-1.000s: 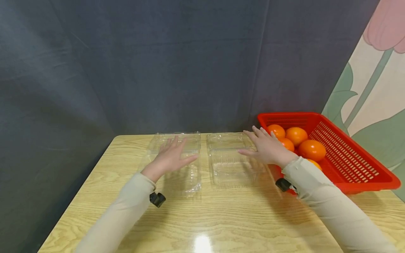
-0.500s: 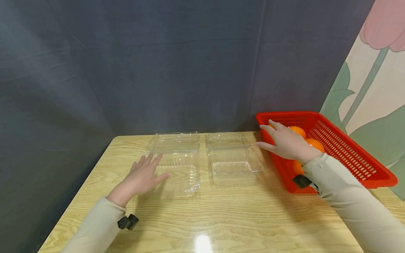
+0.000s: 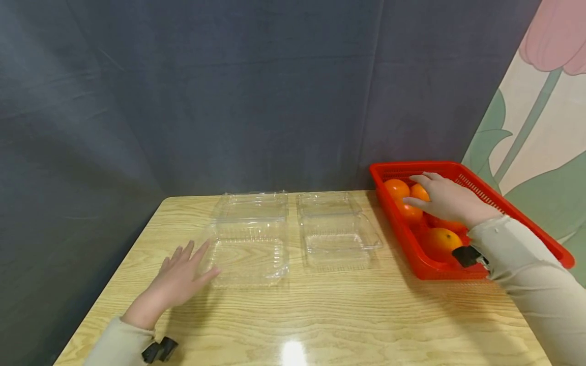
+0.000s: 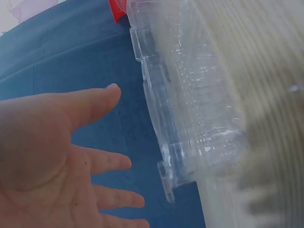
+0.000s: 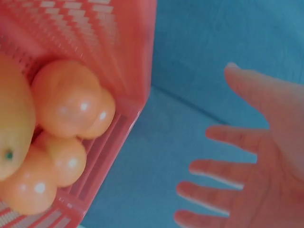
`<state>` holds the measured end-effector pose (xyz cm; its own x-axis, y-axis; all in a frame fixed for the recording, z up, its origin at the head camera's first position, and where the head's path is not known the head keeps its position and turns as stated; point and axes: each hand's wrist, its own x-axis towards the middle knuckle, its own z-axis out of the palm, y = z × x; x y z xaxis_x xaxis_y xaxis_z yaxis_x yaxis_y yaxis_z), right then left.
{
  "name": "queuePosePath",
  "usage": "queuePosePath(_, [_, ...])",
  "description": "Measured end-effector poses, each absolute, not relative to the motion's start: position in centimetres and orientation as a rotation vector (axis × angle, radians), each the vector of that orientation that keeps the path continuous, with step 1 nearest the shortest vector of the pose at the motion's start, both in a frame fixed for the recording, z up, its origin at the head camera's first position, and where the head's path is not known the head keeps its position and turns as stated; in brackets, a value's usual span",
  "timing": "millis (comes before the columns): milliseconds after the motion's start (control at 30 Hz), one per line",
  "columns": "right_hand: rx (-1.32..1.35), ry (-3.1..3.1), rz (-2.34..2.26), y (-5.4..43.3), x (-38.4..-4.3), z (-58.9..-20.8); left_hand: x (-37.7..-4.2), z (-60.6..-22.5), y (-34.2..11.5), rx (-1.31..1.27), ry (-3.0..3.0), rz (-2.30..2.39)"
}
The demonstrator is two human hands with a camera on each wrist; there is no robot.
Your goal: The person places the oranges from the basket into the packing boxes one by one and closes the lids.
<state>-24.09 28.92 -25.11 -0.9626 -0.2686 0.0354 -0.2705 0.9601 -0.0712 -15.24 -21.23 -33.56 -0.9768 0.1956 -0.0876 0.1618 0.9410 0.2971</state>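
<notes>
My left hand [image 3: 176,282], fingers spread and holding nothing, hovers by the left edge of a clear plastic clamshell box [image 3: 249,272] whose lid is folded back. In the left wrist view the box [image 4: 204,109] shows beyond my fingertips. A second clear clamshell [image 3: 336,256], also with its lid up, stands to its right. Over the red plastic basket [image 3: 426,272] is my right hand [image 3: 450,201], its fingers extended and nothing in them. Several oranges [image 3: 438,243] lie in the basket below it, some partly covered by the hand. The right wrist view shows oranges [image 5: 66,102] inside the basket wall.
The boxes and basket stand on a light wood-grain table [image 3: 274,325]. A dark blue curtain [image 3: 256,101] hangs right behind its back edge. At the right is a wall panel [image 3: 540,178] painted with a tulip.
My left hand has drawn back from over the left box toward the lower left. My right hand has moved rightward from the right box to above the oranges. Boxes and basket stay put.
</notes>
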Motion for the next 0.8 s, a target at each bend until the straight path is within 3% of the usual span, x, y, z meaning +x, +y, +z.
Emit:
queuePosePath(400, [0.453, -3.152, 0.117, 32.2, -25.6, -25.4, -14.5, -34.8, -21.8, 0.327, 2.968, 0.469])
queuePosePath(800, [0.616, -3.132, 0.136, 32.1, -27.2, -26.6, -14.3, -35.6, -21.7, 0.339, 2.953, 0.551])
